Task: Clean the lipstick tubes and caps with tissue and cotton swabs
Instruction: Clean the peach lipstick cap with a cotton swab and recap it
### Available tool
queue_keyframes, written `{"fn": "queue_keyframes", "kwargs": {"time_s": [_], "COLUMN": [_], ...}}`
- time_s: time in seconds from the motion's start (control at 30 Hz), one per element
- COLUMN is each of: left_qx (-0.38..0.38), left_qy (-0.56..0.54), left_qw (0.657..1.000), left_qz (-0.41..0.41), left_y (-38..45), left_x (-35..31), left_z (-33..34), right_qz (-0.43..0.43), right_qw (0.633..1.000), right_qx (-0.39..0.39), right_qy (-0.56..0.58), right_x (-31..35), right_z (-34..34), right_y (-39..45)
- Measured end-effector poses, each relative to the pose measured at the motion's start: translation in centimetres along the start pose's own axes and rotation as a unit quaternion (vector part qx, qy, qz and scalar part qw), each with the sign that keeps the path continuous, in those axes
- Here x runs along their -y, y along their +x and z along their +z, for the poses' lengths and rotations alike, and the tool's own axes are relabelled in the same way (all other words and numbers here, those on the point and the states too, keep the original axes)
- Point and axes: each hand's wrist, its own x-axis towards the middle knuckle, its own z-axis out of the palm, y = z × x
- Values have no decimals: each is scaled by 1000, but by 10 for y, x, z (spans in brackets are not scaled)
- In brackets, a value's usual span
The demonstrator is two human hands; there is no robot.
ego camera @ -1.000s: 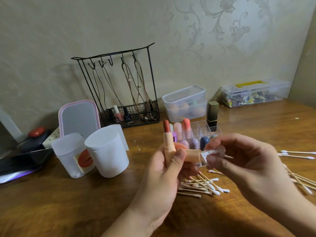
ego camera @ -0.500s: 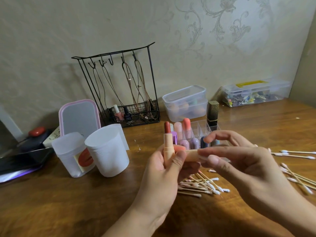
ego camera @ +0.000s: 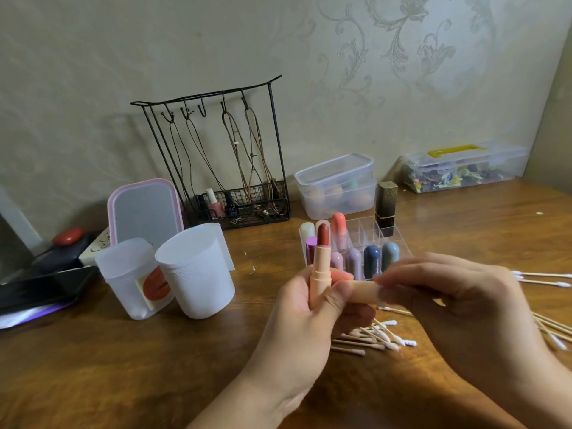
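Note:
My left hand (ego camera: 297, 323) grips a peach lipstick tube (ego camera: 319, 278) upright, its dark red bullet (ego camera: 323, 235) wound out. The same hand's thumb and fingers pin the matching peach cap (ego camera: 361, 292) lying sideways, open end to the right. My right hand (ego camera: 458, 308) is blurred, its fingertips pinched together right at the cap's open end. The bit of tissue it pinches is almost hidden by the fingers. Used cotton swabs (ego camera: 371, 339) lie in a heap on the table under my hands.
A clear organizer (ego camera: 402, 243) behind my hands holds several lipsticks and a black-and-gold tube (ego camera: 386, 209). More swabs (ego camera: 544, 283) lie at the right. Two translucent cups (ego camera: 195, 270), a pink-rimmed mirror (ego camera: 145, 212), a wire rack (ego camera: 216, 156) and clear boxes (ego camera: 337, 184) stand further back.
My right hand pushed the white tissue into the cap's open end; its fingers have closed in over the cap mouth and are moving. My left hand kept tube and cap still.

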Motion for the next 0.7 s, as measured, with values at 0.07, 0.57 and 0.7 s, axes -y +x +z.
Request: {"fn": "queue_keyframes", "kwargs": {"time_s": [0.07, 0.57, 0.7], "left_qx": [8, -40, -49], "left_qy": [-31, 84, 97], "left_qw": [999, 994, 992], "left_qz": [-13, 58, 58], "left_y": [0, 5, 4], "left_x": [-1, 2, 3], "left_z": [-1, -2, -4], "right_qz": [-3, 139, -7], "right_qw": [1000, 979, 994], "right_qx": [-22, 113, 102], "right_qy": [-13, 100, -30], "right_x": [1, 6, 0], "right_z": [2, 2, 1], "right_y": [-3, -3, -7]}}
